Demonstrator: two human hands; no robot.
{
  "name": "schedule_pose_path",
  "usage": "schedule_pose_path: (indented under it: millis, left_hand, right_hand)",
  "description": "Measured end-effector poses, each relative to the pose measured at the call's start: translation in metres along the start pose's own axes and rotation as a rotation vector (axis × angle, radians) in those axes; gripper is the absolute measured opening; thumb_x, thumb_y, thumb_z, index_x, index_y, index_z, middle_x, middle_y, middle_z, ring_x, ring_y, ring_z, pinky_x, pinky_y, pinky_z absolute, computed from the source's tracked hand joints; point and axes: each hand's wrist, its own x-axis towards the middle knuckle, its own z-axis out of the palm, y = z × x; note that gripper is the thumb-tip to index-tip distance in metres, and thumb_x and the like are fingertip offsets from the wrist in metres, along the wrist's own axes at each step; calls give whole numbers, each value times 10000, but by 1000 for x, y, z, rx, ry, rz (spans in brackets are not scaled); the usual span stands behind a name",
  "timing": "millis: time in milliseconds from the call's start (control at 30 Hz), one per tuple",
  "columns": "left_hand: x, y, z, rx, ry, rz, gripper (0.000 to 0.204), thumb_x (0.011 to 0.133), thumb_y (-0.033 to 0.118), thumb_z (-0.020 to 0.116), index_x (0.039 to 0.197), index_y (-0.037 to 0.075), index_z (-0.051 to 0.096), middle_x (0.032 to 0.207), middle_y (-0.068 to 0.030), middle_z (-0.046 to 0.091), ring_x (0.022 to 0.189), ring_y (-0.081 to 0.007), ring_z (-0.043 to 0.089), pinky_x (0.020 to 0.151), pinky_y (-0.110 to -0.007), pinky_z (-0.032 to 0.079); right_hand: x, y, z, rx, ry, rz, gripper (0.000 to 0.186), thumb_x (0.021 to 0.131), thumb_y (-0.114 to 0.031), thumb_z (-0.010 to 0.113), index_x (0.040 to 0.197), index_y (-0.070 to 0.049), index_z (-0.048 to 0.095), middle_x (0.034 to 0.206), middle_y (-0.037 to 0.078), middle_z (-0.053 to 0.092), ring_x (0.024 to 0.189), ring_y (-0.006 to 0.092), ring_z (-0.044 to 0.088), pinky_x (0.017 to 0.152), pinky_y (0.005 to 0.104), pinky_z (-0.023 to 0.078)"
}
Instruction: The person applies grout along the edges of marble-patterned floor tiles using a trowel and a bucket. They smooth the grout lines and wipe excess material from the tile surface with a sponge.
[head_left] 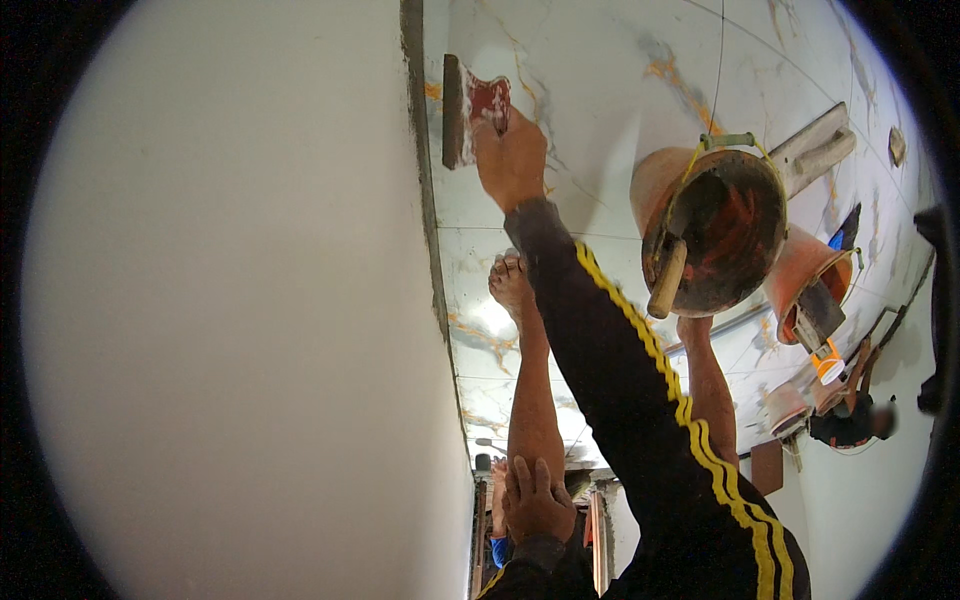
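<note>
My right hand is closed around the red handle of a wide scraper. The handle is smeared with white, and the long dark blade is close to the foot of the wall. I cannot tell whether the blade touches the wall or the floor. My left hand rests on my left leg below the knee, fingers stretched out and holding nothing. To the right of my right forearm stands a bucket, dark and stained inside. Leaning over its rim is a tool with a wooden handle, its far end hidden inside.
A plain white wall fills the left side. White marbled tiles cover the floor. Beyond the bucket lie a wooden float and a second bucket with tools. At far right a person works beside more buckets.
</note>
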Motion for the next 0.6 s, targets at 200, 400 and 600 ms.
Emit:
schedule_pose_path:
  millis: [200,400,600]
  left_hand:
    - [0,-2,4,-2,12,-14,586,1003,352,516,1541,119,494,1654,-229,330,1519,-424,333,1195,-575,326]
    - [0,-2,4,-16,28,-11,576,992,343,534,1520,114,522,1645,-231,348,1509,-433,349,1186,-582,335]
    - [1,-3,1,-13,34,15,574,993,334,530,1514,93,524,1636,-249,352,1499,-454,358,1176,-591,346]
  right_hand:
    - [50,34,38,-230,-20,1,281,876,-236,663,1060,-27,698,964,255,722,964,478,668,853,542,518]
    - [59,41,51,-190,35,-10,300,864,-251,690,1057,-23,720,999,254,733,987,478,672,877,533,518]
    - [60,45,57,-40,-57,169,289,858,-236,713,1040,-14,742,929,185,755,874,349,716,811,437,535]
